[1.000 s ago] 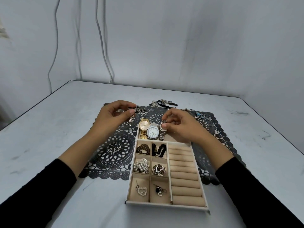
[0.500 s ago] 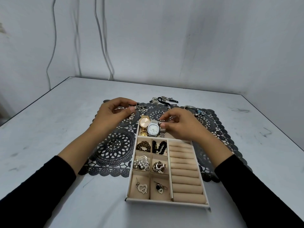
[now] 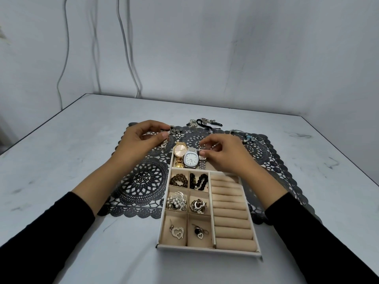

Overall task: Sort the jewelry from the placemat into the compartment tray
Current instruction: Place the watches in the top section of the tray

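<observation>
Fingers [image 3: 207, 142] of both hands in pinches: right hand [image 3: 223, 154] on slim silver watch [image 3: 202, 167], left hand [image 3: 139, 140] on silver bracelet [image 3: 163, 144].

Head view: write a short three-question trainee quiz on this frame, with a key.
1. True or false: the ring rolls in the tray hold rings.
2. The gold watch lies in which compartment? A far; B near left; C near right.
3. What does the right hand pinch?
Key: 1 false, the rolls are bare. 2 A. 3 a slim silver watch, beside the white-dial watch.
</observation>
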A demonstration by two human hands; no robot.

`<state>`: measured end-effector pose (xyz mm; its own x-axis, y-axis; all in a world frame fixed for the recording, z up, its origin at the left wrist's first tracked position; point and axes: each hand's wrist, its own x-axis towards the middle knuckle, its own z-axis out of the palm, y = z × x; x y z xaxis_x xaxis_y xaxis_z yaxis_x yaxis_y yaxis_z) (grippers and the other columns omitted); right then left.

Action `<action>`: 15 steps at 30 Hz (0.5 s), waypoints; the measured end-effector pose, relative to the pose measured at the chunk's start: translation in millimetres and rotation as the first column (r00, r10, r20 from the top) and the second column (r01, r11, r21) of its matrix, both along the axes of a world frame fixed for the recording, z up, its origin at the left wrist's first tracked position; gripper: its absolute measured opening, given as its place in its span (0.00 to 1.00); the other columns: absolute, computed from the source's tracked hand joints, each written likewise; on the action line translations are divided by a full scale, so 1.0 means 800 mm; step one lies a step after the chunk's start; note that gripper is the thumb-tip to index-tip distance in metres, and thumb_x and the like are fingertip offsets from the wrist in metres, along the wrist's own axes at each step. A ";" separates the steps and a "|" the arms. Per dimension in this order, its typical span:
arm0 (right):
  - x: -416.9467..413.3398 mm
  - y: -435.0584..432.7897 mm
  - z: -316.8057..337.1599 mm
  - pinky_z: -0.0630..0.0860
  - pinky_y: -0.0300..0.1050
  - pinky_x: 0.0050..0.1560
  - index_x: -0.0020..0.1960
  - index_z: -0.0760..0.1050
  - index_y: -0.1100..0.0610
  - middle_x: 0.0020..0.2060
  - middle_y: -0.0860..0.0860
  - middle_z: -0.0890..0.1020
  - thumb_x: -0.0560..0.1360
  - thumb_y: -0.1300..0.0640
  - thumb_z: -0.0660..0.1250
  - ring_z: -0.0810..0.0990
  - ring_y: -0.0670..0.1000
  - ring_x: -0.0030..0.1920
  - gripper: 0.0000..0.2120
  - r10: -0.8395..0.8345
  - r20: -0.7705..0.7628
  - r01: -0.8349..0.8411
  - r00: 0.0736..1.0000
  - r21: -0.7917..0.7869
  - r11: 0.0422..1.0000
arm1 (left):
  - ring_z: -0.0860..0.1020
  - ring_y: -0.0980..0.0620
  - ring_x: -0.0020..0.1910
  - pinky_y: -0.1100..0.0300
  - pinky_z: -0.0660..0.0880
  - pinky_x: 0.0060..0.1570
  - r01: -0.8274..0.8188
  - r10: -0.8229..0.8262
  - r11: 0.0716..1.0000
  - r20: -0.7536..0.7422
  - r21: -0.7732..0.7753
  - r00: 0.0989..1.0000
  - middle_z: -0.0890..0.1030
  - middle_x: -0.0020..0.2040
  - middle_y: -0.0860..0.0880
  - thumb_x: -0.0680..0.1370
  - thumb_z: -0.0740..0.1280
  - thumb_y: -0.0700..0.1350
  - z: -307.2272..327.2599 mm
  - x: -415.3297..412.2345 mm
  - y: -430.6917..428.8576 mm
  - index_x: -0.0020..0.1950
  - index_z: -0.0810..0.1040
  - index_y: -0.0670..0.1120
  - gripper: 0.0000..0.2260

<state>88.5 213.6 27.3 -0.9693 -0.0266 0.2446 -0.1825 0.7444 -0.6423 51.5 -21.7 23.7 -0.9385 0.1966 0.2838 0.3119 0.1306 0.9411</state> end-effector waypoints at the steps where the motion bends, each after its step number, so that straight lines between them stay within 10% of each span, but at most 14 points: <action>1: 0.001 0.000 0.001 0.67 0.21 0.36 0.52 0.81 0.54 0.42 0.49 0.81 0.71 0.58 0.74 0.74 0.38 0.36 0.10 0.008 -0.002 -0.008 1.000 -0.004 1.000 | 0.82 0.58 0.43 0.62 0.77 0.50 -0.002 0.002 1.000 0.000 -0.002 1.000 0.84 0.52 0.47 0.76 0.72 0.42 0.000 0.000 0.000 0.52 0.84 0.50 0.06; 15: 0.006 0.002 0.006 0.68 0.20 0.37 0.49 0.83 0.55 0.40 0.45 0.80 0.73 0.60 0.72 0.75 0.35 0.37 0.06 0.028 0.012 -0.029 1.000 0.062 0.998 | 0.81 0.60 0.42 0.69 0.76 0.44 -0.010 0.010 1.000 0.000 0.000 1.000 0.85 0.51 0.49 0.76 0.72 0.42 0.000 0.000 0.000 0.52 0.83 0.50 0.06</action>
<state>93.3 215.3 31.9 -0.9705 -0.0689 0.2311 -0.1974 0.7773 -0.5974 51.8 -21.4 23.9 -0.9403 0.1876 0.2840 0.3109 0.1338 0.9410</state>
